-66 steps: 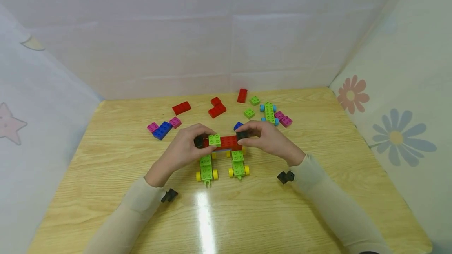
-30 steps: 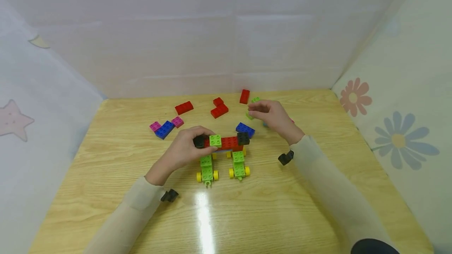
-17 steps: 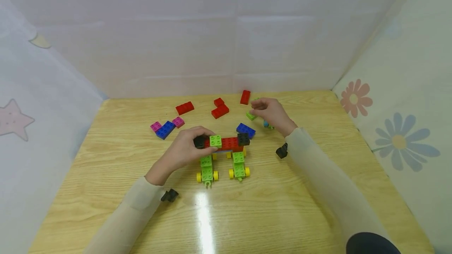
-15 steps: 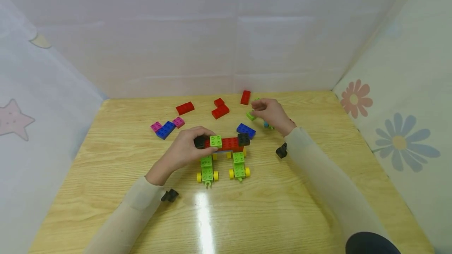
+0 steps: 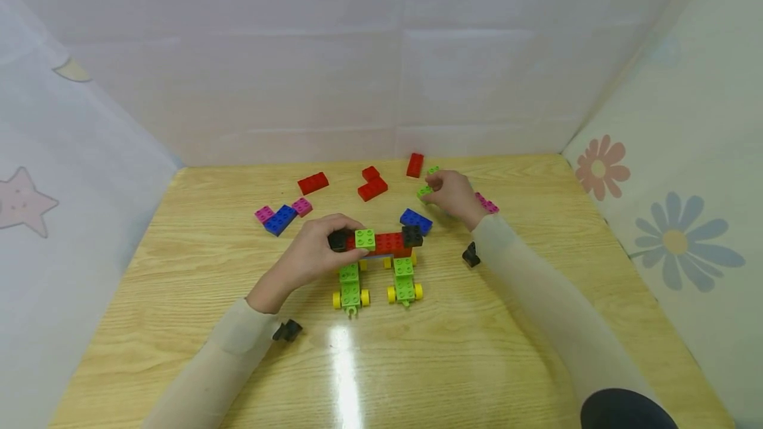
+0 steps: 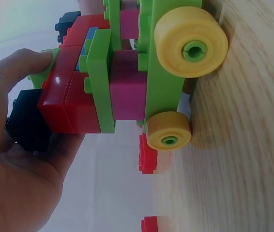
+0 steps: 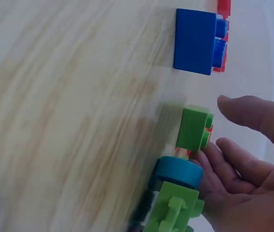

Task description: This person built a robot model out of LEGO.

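My left hand (image 5: 316, 247) grips the left end of a toy-brick build, fingers around its black brick and thumb by the lime brick (image 5: 365, 239) on top. The build's red bricks (image 5: 390, 241) span two lime wheeled bases (image 5: 405, 286) with yellow wheels; a black brick (image 5: 412, 236) sits on its right end. In the left wrist view, a purple brick (image 6: 128, 86) stands between lime pieces. Beyond the build, my right hand (image 5: 456, 194) is at a small lime brick (image 7: 192, 128) on the table. In the right wrist view, its thumb stands apart from that brick, fingers loosely bent behind.
A lime base with blue wheels (image 7: 175, 203) lies beside my right hand, mostly hidden in the head view. A blue brick (image 5: 416, 221) lies nearer the build. Red bricks (image 5: 372, 189) lie toward the back, pink ones (image 5: 487, 204) at right, and a blue-and-pink group (image 5: 280, 220) at left.
My right hand has left the black brick on the build's right end and moved back and right to the lime bricks, now reaching lower. My left hand keeps its grip.
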Demonstrator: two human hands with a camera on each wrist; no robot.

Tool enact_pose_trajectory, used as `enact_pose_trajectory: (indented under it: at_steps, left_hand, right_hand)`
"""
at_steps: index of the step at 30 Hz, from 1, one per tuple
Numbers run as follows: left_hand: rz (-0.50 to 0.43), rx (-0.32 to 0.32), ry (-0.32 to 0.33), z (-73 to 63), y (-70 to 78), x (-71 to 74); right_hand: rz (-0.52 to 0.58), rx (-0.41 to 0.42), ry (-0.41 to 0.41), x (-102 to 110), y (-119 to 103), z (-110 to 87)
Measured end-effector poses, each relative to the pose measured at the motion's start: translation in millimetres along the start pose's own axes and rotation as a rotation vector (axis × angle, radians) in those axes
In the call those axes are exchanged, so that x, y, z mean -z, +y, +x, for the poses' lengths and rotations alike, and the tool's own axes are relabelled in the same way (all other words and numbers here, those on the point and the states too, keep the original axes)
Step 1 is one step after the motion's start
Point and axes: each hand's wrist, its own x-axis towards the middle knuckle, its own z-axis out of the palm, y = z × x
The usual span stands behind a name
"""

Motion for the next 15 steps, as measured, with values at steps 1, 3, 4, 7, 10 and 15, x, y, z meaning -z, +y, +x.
enact_pose_trajectory:
  at_steps: [1,3,4,7,10,15]
  left_hand:
    - [0.003,-0.001,0.001,0.1,0.0,0.1]
    - [0.007,-0.003,0.002,0.1,0.1,0.2]
    - [0.009,-0.005,0.003,0.3,0.1,0.1]
    - [0.012,-0.008,0.006,0.4,0.1,0.3]
    - [0.011,-0.007,0.006,0.1,0.1,0.6]
    - [0.017,-0.005,0.007,-0.3,0.6,1.0]
  right_hand:
    - [-0.011,-0.006,0.001,-0.8,-1.2,0.4]
    - [-0.032,-0.019,0.007,-2.4,-3.8,0.3]
    - [-0.04,-0.026,0.008,-3.1,-4.8,0.5]
    - [-0.073,-0.041,0.015,-5.3,-7.1,1.1]
    - [-0.11,-0.051,0.015,-7.3,-7.9,2.4]
    - [-0.152,-0.067,0.025,-9.0,-8.6,3.7]
